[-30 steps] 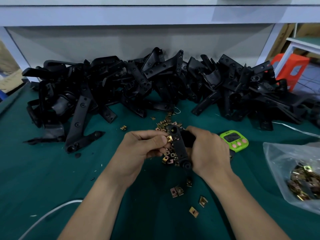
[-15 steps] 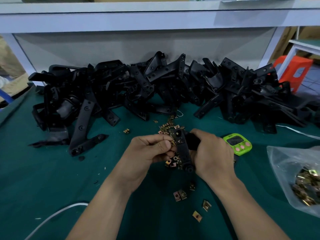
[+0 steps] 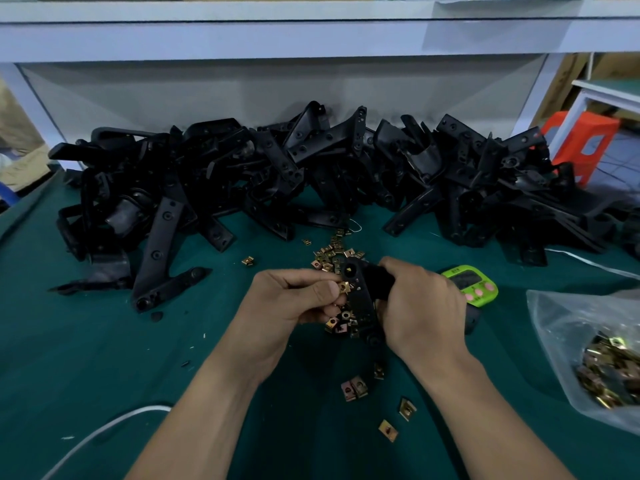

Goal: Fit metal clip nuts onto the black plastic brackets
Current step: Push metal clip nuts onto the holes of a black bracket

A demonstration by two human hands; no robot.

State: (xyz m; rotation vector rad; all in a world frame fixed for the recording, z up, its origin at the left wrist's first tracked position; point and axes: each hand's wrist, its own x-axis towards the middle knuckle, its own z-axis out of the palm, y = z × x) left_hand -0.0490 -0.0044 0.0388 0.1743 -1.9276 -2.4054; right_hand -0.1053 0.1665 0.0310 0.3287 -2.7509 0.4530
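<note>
My right hand (image 3: 420, 308) grips a black plastic bracket (image 3: 360, 299) upright over the green table. Against its left edge my left hand (image 3: 294, 296) pinches a brass-coloured clip nut (image 3: 343, 287) between thumb and forefinger. Several loose clip nuts (image 3: 332, 254) lie scattered on the cloth behind my hands, and more of these scattered nuts (image 3: 355, 388) lie in front. A long heap of black brackets (image 3: 311, 174) fills the back of the table.
A green timer (image 3: 472, 282) sits just right of my right hand. A clear plastic bag (image 3: 571, 323) holding many clip nuts lies at the right edge. A white cable (image 3: 104, 427) runs along the near left. A white shelf wall stands behind the heap.
Both hands and the bracket stay in nearly the same place. My left thumb and forefinger keep the clip nut pressed at the bracket's edge. The camera has tilted slightly upward.
</note>
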